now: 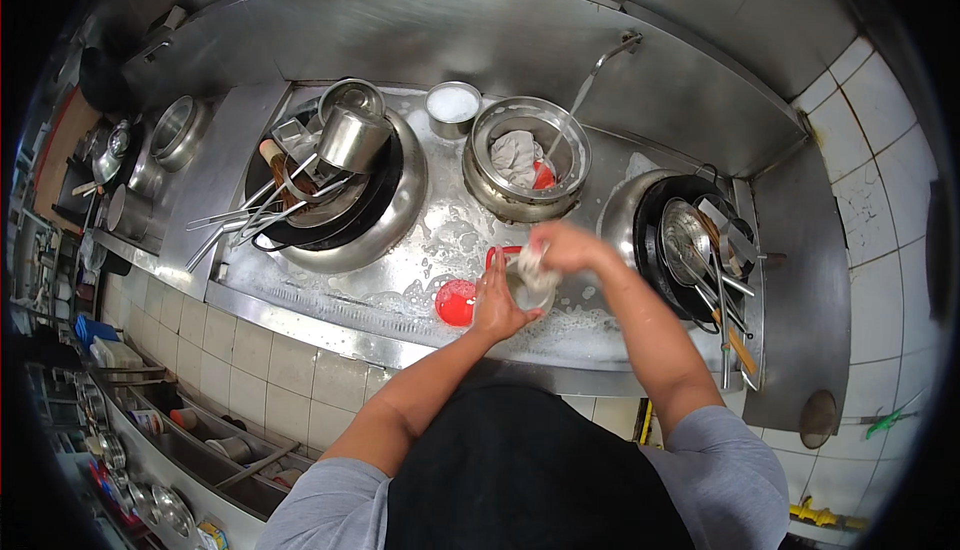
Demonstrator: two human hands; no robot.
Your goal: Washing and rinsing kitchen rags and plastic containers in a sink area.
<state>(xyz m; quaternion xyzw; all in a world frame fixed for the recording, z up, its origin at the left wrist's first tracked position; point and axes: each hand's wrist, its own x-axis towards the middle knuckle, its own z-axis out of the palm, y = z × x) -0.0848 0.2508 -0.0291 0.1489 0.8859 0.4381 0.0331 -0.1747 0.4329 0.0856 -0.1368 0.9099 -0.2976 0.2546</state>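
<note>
My left hand [499,304] steadies a small, pale, see-through container [529,296], its fingers straight along the left side and its thumb round the near edge. In my right hand [568,248], blurred by motion, is a crumpled whitish cloth [536,266] at the container's mouth. Just left of my left hand lies a red round lid [454,304], wet with suds. A red curved edge [501,253] shows beyond my fingers; what it belongs to is partly hidden. Farther back, a metal pot [480,194] holds a greyish cloth [517,158] and a red object [544,175].
Water runs from a wall spout [600,62] into the pot. A foam-filled metal tin [453,109] stands beside it. Woks with pots and utensils [330,197] sit left; another wok [652,242] with strainers is right, handles overhanging the front. Suds cover the steel counter [442,235].
</note>
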